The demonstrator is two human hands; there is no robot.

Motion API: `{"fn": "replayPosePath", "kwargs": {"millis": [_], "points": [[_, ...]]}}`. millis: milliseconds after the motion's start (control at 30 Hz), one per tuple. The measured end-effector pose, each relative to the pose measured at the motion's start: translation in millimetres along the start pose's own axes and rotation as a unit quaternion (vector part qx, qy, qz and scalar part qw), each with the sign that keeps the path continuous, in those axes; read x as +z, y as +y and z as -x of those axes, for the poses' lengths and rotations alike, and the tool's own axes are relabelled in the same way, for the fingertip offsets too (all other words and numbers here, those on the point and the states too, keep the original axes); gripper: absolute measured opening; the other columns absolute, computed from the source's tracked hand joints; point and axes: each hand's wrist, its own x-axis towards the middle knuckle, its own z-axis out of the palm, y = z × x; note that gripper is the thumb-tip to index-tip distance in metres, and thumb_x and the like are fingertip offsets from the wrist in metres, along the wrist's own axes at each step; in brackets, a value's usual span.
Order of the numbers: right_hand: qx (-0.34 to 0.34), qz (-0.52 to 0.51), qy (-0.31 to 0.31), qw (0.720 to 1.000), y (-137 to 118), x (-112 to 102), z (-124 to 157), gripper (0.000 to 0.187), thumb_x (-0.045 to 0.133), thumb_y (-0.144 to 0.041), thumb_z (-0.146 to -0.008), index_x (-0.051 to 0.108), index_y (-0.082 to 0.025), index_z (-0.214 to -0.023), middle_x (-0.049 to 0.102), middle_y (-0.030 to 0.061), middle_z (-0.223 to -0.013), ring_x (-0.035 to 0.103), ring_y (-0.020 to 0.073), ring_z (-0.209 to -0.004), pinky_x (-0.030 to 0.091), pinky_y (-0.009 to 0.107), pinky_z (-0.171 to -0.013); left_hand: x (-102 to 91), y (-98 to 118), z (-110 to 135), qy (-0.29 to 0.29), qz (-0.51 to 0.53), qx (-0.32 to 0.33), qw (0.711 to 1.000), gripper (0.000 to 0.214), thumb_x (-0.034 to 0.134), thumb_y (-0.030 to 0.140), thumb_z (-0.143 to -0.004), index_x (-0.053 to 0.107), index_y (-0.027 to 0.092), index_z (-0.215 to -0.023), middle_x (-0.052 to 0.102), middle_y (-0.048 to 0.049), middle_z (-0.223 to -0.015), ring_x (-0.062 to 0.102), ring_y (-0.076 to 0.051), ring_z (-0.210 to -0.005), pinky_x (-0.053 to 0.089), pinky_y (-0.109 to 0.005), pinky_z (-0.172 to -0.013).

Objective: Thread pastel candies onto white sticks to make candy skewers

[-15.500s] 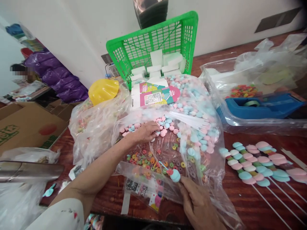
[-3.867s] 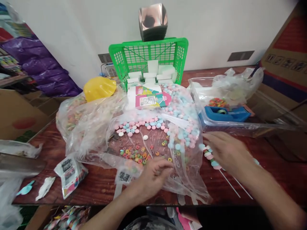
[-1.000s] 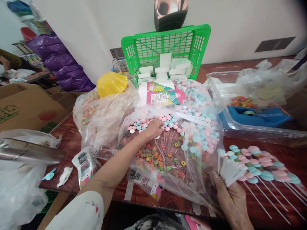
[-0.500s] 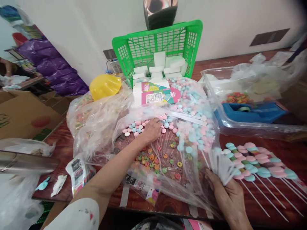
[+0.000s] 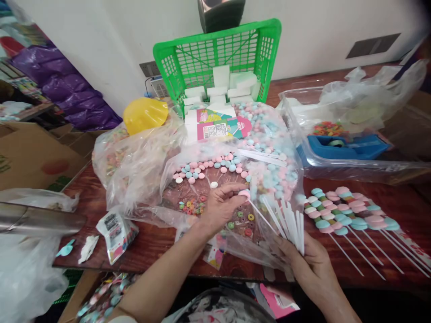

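Note:
My left hand [image 5: 220,208] pinches a pink candy [image 5: 245,194] at the tip of a white stick. A bundle of white sticks [image 5: 288,224] is gripped in my right hand [image 5: 308,264], their free ends fanned up and leftward. Beyond my left hand, loose pink, blue and white candies [image 5: 191,170] lie at the mouth of a clear plastic bag. Small coloured ring candies [image 5: 191,206] are scattered on the plastic near my left wrist, partly hidden by it. To the right of my right hand lie several sticks threaded with candies [image 5: 343,211].
A green basket [image 5: 218,33] with white boxes [image 5: 218,92] stands at the back. At left are a bag with a yellow bowl-like piece [image 5: 145,115] and a metal cylinder [image 5: 37,220]. At right, a clear tray [image 5: 363,168] holds a blue tape dispenser [image 5: 346,150].
My left hand has come back from the candy pile towards my right hand, now with a pink candy at a stick's tip. The stick bundle has turned more upright. The view has shifted slightly.

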Motion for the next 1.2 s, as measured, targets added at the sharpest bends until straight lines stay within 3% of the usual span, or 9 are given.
{"fn": "replayPosePath", "kwargs": {"millis": [133, 267, 333, 567, 667, 767, 900, 1067, 1200], "points": [[-0.006, 0.015, 0.010, 1.000, -5, 11, 4, 0.013, 0.057, -0.029, -0.087, 0.067, -0.022, -0.089, 0.056, -0.0025, -0.058, 0.057, 0.0148, -0.055, 0.051, 0.023, -0.058, 2.0, 0, 19, 0.025, -0.023, 0.072, 0.997, 0.020, 0.075, 0.017, -0.067, 0.076, 0.021, -0.087, 0.070, -0.0053, -0.096, 0.065, -0.016, -0.083, 0.054, -0.028, -0.074], [-0.015, 0.051, 0.005, 0.999, -4, 14, 8, 0.029, 0.054, -0.031, -0.088, 0.066, -0.021, -0.112, 0.068, 0.0029, -0.081, 0.065, 0.0198, -0.077, 0.053, 0.028, -0.074, -1.8, -3, 29, 0.003, -0.047, 0.125, 0.991, 0.020, 0.074, 0.017, -0.071, 0.076, 0.022, -0.090, 0.069, -0.0076, -0.105, 0.064, -0.019, -0.100, 0.052, -0.031, -0.087], [-0.023, 0.065, 0.003, 0.998, -5, 14, 10, 0.032, 0.053, -0.030, -0.088, 0.065, -0.020, -0.116, 0.069, 0.0039, -0.086, 0.066, 0.0202, -0.079, 0.054, 0.029, -0.076, -3.7, -7, 30, 0.019, -0.040, 0.139, 0.989, 0.019, 0.074, 0.018, -0.072, 0.076, 0.022, -0.091, 0.070, -0.0072, -0.105, 0.064, -0.019, -0.101, 0.052, -0.032, -0.090], [-0.008, 0.058, 0.015, 0.998, -16, 23, 12, 0.028, 0.054, -0.033, -0.086, 0.072, -0.022, -0.104, 0.071, 0.0021, -0.077, 0.065, 0.0186, -0.065, 0.056, 0.028, -0.067, -1.8, -19, 30, 0.053, -0.065, 0.154, 0.985, 0.027, 0.076, 0.024, -0.072, 0.074, 0.021, -0.099, 0.071, -0.0072, -0.104, 0.066, -0.019, -0.094, 0.055, -0.032, -0.085], [0.022, 0.017, 0.060, 0.998, -16, 26, 17, 0.021, 0.059, -0.037, -0.084, 0.074, -0.024, -0.090, 0.064, -0.0002, -0.061, 0.060, 0.0178, -0.054, 0.055, 0.028, -0.057, -0.2, -20, 30, 0.076, -0.001, 0.129, 0.989, 0.029, 0.079, 0.026, -0.069, 0.074, 0.022, -0.097, 0.073, -0.0051, -0.099, 0.068, -0.017, -0.088, 0.057, -0.030, -0.080], [0.057, -0.015, 0.055, 0.997, -16, 26, 22, 0.019, 0.061, -0.039, -0.082, 0.071, -0.024, -0.076, 0.053, -0.0023, -0.051, 0.052, 0.0155, -0.045, 0.052, 0.027, -0.049, -2.4, -20, 28, 0.104, 0.097, 0.081, 0.986, 0.031, 0.081, 0.029, -0.065, 0.074, 0.023, -0.095, 0.075, -0.0027, -0.090, 0.069, -0.015, -0.078, 0.058, -0.028, -0.072], [0.091, -0.047, 0.050, 0.993, -18, 28, 26, 0.025, 0.061, -0.039, -0.083, 0.060, -0.022, -0.064, 0.046, -0.0036, -0.052, 0.045, 0.0125, -0.044, 0.046, 0.024, -0.042, -6.8, -21, 28, 0.084, 0.118, 0.077, 0.986, 0.030, 0.080, 0.025, -0.067, 0.074, 0.024, -0.096, 0.075, -0.0023, -0.091, 0.069, -0.014, -0.079, 0.058, -0.026, -0.074], [0.083, -0.060, 0.043, 0.994, -24, 32, 25, 0.027, 0.059, -0.035, -0.084, 0.055, -0.021, -0.062, 0.044, -0.0039, -0.054, 0.040, 0.0106, -0.046, 0.038, 0.022, -0.043, -8.1, -28, 34, 0.073, 0.045, 0.129, 0.988, 0.028, 0.077, 0.022, -0.072, 0.074, 0.025, -0.100, 0.072, -0.0037, -0.105, 0.067, -0.016, -0.094, 0.055, -0.028, -0.087], [0.080, -0.038, 0.044, 0.995, -22, 31, 24, 0.018, 0.055, -0.033, -0.088, 0.062, -0.020, -0.078, 0.044, -0.0047, -0.055, 0.040, 0.0109, -0.049, 0.039, 0.022, -0.047, -8.5, -30, 36, 0.066, 0.025, 0.159, 0.985, 0.029, 0.075, 0.020, -0.074, 0.073, 0.027, -0.102, 0.071, -0.0041, -0.107, 0.066, -0.018, -0.101, 0.054, -0.030, -0.091]]}}
